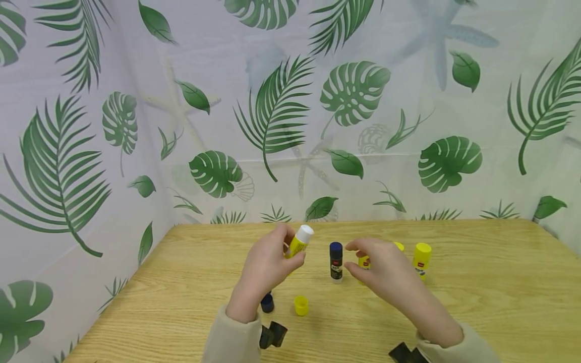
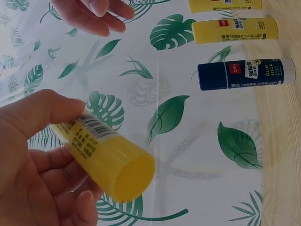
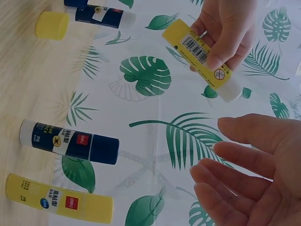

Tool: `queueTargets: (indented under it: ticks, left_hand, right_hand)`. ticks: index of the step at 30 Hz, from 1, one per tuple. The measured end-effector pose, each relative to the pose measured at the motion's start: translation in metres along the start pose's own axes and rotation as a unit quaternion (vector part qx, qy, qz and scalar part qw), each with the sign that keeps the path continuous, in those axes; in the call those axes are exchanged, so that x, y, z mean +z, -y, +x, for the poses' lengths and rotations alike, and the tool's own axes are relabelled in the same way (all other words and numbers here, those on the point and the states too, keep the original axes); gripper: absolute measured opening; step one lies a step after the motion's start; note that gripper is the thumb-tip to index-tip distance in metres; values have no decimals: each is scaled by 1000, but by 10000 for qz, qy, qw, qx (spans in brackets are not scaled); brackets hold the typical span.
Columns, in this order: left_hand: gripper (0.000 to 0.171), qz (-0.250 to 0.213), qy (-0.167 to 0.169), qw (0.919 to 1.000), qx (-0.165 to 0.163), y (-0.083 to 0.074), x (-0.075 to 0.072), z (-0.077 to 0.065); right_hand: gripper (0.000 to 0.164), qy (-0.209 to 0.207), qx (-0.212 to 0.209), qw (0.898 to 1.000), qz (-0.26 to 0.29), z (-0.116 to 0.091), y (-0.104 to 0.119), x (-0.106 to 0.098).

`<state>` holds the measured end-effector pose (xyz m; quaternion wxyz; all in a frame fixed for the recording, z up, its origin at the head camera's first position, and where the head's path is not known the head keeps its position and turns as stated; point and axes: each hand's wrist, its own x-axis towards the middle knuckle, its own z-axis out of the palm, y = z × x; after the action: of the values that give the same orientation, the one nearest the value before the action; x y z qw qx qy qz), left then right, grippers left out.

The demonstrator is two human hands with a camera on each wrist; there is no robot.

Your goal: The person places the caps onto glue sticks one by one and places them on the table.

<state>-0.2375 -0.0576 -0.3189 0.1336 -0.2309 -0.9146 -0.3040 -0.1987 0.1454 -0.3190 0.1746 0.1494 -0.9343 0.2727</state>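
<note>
My left hand (image 1: 268,259) holds a yellow glue stick (image 1: 297,245) off the table, tilted, its white end up. In the left wrist view, the yellow end of that glue stick (image 2: 127,169) points toward the camera. My right hand (image 1: 386,264) is raised with nothing in its fingers, which are relaxed and slightly bent, as the right wrist view shows. Just left of its fingertips in the head view, a navy glue stick (image 1: 336,262) stands upright. A yellow glue stick (image 1: 364,262) stands partly hidden behind the right hand.
Farther right stand two more yellow glue sticks, one (image 1: 422,258) in plain sight and one (image 1: 399,246) mostly covered. A yellow cap (image 1: 301,305) and a navy cap (image 1: 267,302) lie near the left wrist. Another navy glue stick (image 3: 106,16) shows in the right wrist view.
</note>
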Motion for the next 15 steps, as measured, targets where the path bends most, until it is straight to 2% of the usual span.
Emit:
queueTargets:
  ticks: [10, 15]
  left_hand:
    - [24, -123, 138, 9998, -56, -1, -3, 2]
    - [23, -238, 61, 9997, -33, -2, -2, 2]
  right_hand:
    - [27, -341, -238, 9988, 275, 3, 9, -11]
    - [25, -553, -319, 9955, 700, 7, 22, -13]
